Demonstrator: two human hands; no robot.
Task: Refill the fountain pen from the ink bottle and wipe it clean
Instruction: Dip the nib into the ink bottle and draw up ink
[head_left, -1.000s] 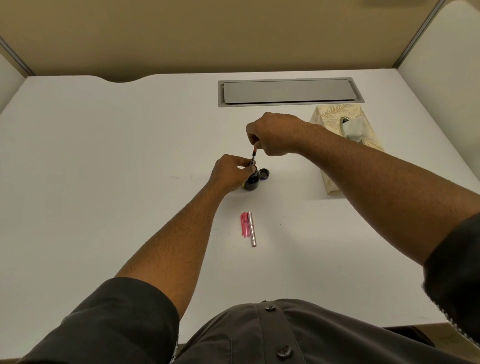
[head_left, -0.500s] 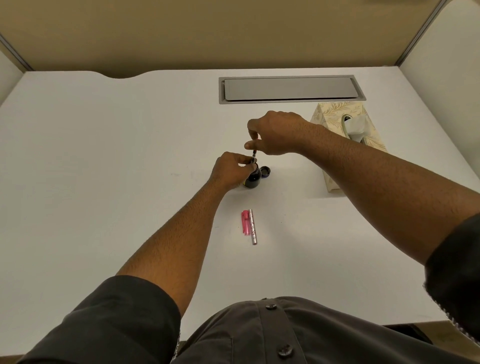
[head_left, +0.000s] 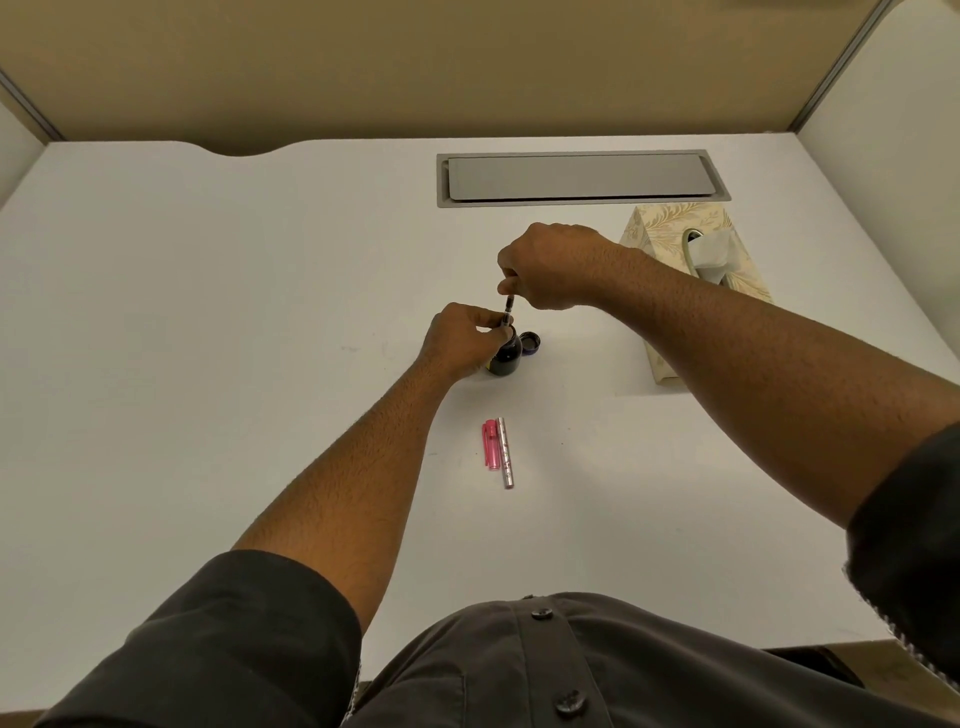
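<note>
A small dark ink bottle (head_left: 506, 357) stands open on the white desk (head_left: 208, 312), its cap (head_left: 530, 343) lying just to its right. The pen's inner section (head_left: 507, 310) is held upright with its lower end in the bottle mouth. My left hand (head_left: 460, 340) wraps the bottle and pinches the section's lower part. My right hand (head_left: 550, 267) grips the section's top end from above. The nib is hidden inside the bottle. A pink pen cap (head_left: 490, 445) and a silver barrel (head_left: 505, 452) lie side by side nearer to me.
A patterned tissue box (head_left: 675, 228) with a tissue sticking out sits to the right, partly behind my right forearm. A grey cable hatch (head_left: 576, 178) is set into the desk at the back. Partition walls close the back and both sides.
My right hand has lowered a little and its fingers have shifted on the top of the pen section. My left hand stays on the bottle.
</note>
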